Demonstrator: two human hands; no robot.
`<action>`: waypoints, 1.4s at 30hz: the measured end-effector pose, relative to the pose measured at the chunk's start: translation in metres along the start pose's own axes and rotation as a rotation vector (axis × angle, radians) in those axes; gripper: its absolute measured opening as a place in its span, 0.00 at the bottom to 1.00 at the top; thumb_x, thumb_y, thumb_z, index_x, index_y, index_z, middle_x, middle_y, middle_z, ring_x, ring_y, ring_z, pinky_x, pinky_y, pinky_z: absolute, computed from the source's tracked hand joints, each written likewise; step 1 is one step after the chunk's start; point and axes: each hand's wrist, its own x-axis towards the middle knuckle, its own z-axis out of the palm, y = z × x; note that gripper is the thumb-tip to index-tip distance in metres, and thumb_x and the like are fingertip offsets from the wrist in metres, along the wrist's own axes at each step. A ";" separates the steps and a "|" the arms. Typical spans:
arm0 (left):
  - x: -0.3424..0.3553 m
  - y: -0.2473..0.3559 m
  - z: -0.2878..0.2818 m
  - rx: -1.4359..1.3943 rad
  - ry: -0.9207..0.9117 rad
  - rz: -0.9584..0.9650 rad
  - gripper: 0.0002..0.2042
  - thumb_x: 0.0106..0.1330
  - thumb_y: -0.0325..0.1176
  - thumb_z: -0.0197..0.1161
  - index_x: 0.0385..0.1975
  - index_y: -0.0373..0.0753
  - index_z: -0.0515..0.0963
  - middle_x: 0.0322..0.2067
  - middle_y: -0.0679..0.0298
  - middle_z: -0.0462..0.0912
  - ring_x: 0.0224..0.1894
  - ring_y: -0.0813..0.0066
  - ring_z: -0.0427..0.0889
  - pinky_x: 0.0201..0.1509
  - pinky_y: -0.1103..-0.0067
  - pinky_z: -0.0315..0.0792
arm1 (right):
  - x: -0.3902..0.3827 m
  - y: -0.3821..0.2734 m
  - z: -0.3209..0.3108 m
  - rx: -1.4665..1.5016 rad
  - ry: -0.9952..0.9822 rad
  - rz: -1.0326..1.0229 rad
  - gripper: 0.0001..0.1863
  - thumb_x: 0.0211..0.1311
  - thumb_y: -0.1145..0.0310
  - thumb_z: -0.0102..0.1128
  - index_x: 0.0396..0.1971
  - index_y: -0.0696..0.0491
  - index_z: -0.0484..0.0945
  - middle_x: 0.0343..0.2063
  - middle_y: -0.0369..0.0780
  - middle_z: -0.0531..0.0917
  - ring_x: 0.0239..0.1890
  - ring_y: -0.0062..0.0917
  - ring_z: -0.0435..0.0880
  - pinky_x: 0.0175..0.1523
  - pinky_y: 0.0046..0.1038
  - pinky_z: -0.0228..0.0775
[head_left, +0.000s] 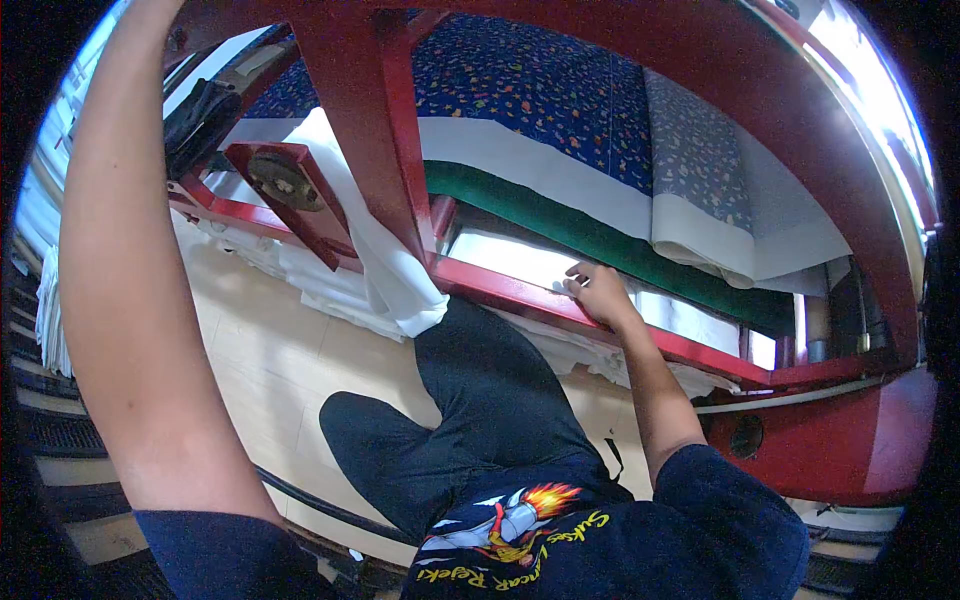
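Note:
My right hand [600, 295] reaches over a red rail [510, 287] of a red metal frame. Its fingers are slightly bent with a gap between them, at the edge of a white surface [515, 260] inside the rail. I make out nothing held in them. My left forearm [125, 270] stretches up along the left side, and its hand lies beyond the top edge. Behind the rail hangs dark blue fabric with a small colourful print [530, 95], with a white border below it. A green fabric band [540, 215] runs under that.
A grey printed fabric [698, 150] with a rolled white edge hangs at the right. White cloth [385, 270] drapes over the frame beside a red bracket [290, 195]. A red upright [365, 120] stands left of centre. My bent legs [490, 390] are below, over a light tiled floor [285, 350].

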 end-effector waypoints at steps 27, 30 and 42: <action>0.002 -0.010 0.000 -0.109 -0.071 0.102 0.29 0.68 0.58 0.61 0.55 0.39 0.82 0.53 0.53 0.84 0.55 0.62 0.80 0.63 0.70 0.69 | 0.002 0.002 0.004 0.035 -0.014 -0.012 0.20 0.60 0.60 0.65 0.48 0.57 0.85 0.39 0.51 0.88 0.42 0.41 0.87 0.51 0.37 0.77; 0.005 -0.011 0.001 -0.118 -0.061 0.012 0.29 0.68 0.58 0.61 0.55 0.39 0.82 0.53 0.53 0.84 0.55 0.63 0.80 0.63 0.70 0.69 | 0.002 0.001 0.004 0.024 -0.009 -0.027 0.20 0.61 0.60 0.65 0.48 0.57 0.85 0.39 0.51 0.88 0.42 0.40 0.87 0.51 0.37 0.77; 0.022 -0.040 -0.005 -0.019 -0.063 -0.064 0.29 0.69 0.60 0.59 0.55 0.40 0.82 0.53 0.53 0.84 0.55 0.63 0.80 0.64 0.71 0.69 | -0.027 -0.021 0.004 -0.253 -0.157 -0.370 0.33 0.64 0.36 0.55 0.55 0.49 0.79 0.38 0.50 0.86 0.44 0.45 0.86 0.49 0.45 0.76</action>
